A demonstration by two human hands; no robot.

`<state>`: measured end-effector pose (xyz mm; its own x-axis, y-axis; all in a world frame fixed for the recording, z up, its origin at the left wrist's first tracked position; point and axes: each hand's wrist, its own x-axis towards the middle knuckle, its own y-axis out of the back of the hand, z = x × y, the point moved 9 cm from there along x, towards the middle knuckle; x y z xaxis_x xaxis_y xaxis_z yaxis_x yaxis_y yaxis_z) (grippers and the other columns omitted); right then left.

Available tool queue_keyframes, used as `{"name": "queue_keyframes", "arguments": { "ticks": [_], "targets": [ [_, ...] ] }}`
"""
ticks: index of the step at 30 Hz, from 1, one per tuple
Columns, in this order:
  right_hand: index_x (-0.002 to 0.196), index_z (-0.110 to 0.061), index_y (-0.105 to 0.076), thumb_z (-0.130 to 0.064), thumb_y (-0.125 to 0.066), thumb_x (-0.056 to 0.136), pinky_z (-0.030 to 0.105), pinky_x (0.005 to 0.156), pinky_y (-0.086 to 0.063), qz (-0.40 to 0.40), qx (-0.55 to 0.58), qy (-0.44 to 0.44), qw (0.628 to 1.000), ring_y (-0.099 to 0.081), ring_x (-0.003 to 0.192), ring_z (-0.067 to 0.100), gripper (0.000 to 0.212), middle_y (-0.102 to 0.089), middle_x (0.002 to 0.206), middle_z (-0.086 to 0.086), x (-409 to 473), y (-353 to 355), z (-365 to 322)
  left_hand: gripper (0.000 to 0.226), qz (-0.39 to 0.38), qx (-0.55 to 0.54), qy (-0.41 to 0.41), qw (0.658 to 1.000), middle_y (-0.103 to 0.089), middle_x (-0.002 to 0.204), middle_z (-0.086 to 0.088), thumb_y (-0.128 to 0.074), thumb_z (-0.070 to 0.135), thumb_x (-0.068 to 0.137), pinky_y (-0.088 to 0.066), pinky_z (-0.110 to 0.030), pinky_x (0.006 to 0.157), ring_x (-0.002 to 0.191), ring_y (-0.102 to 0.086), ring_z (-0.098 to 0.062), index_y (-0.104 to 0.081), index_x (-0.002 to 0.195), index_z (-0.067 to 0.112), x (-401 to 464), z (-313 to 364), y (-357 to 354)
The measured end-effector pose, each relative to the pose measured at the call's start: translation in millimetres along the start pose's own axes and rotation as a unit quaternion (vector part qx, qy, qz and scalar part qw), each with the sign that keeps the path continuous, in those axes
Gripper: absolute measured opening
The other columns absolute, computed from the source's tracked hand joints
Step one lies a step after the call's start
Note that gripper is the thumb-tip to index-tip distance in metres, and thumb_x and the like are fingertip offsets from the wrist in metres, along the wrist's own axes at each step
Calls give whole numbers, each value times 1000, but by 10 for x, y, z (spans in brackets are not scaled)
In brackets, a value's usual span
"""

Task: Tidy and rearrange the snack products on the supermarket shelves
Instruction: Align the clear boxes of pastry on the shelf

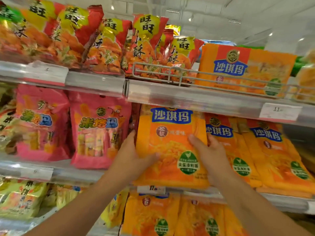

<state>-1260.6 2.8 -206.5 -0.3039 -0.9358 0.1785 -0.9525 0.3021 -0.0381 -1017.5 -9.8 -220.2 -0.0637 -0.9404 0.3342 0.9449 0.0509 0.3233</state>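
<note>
Both hands grip one orange snack bag (172, 147) upright between them at the middle shelf (51, 172), left hand (131, 160) on its left edge, right hand (211, 155) on its right, thumbs across the front.

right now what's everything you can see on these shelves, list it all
orange sachima packet with blue label: one, held upright at the middle shelf front, between both hands
other orange sachima packets: several, middle shelf, right of the held one
orange sachima packets on top shelf: at least one, behind the wire rail
orange packets on bottom shelf: several, below the held one
red and yellow snack bags: many, top shelf, left and centre
pink snack bags: two, middle shelf, left
yellow-green snack bags: several, bottom shelf, left
white price tags: several, on the shelf edges
left hand: grip on the held packet's left edge
right hand: grip on its right edge
</note>
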Motion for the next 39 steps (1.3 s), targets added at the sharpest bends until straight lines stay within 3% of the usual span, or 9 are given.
{"name": "queue_keyframes", "arguments": {
  "ticks": [3,7,11,16,19,22,26,29,39],
  "targets": [
    [99,-35,-67,-35,-71,85,40,78,-57,13,-8,14,1000,-72,86,16,14,-75,94,-8,120,-69,-32,64,19,15,-44,999,-55,101,31,-87,33,69,-47,-14,79,93,-56,11,-43,112,52,148,114,-32],
    [90,-41,-60,-42,-65,89,26,65,-53,26,-43,28,998,-68,74,0,5,-71,81,-26,289,-180,-30,71,45,24,-59,997,-55,100,28,-86,30,71,-44,-18,69,86,-51,11,-35,117,49,324,169,55],
    [85,-42,-61,-41,-61,92,24,62,-48,25,-125,59,990,-64,78,4,7,-69,88,-17,408,-317,18,70,50,48,-56,996,-53,97,33,-83,28,74,-38,-14,67,84,-49,11,-36,122,47,362,31,52],
    [115,-30,-59,-42,-55,95,25,65,-49,9,-208,61,976,-63,84,8,24,-66,96,-14,533,-411,98,72,63,43,-48,996,-53,97,34,-83,23,75,-36,-9,66,81,-47,19,-34,123,47,417,-119,-8],
    [134,-19,-48,-40,-52,97,37,78,-54,21,-261,68,963,-64,90,21,42,-67,106,2,548,-411,96,71,55,56,-46,996,-57,106,21,-81,21,77,-44,-21,77,92,-56,0,-37,130,36,433,-138,-86],
    [146,-11,-27,-34,-53,97,35,68,-53,50,-344,95,933,-65,87,28,60,-63,103,8,479,-400,61,77,36,80,-42,995,-58,123,6,-80,28,79,-46,-32,90,112,-57,-17,-34,141,23,402,-161,-126],
    [154,-20,-18,-21,-54,97,17,94,-38,57,-441,240,863,-40,134,20,67,-19,159,4,213,-498,-142,95,28,140,-24,989,-44,144,-9,-72,47,81,-46,-48,100,127,-49,-28,-17,153,18,270,-184,-159],
    [148,-12,-37,-26,-43,102,21,113,-20,18,-514,246,822,-21,146,21,48,-16,161,5,127,-549,-46,99,35,147,-25,988,-36,150,-10,-69,48,83,-43,-45,104,132,-43,-28,-9,155,17,177,-193,-186],
    [153,-15,-22,-33,-27,105,33,121,-10,-14,-581,211,786,-2,150,26,52,1,163,8,105,-572,109,103,19,140,-14,990,-25,158,-8,-67,47,85,-34,-39,110,141,-31,-25,1,156,17,141,-231,-200]
  ]
}}
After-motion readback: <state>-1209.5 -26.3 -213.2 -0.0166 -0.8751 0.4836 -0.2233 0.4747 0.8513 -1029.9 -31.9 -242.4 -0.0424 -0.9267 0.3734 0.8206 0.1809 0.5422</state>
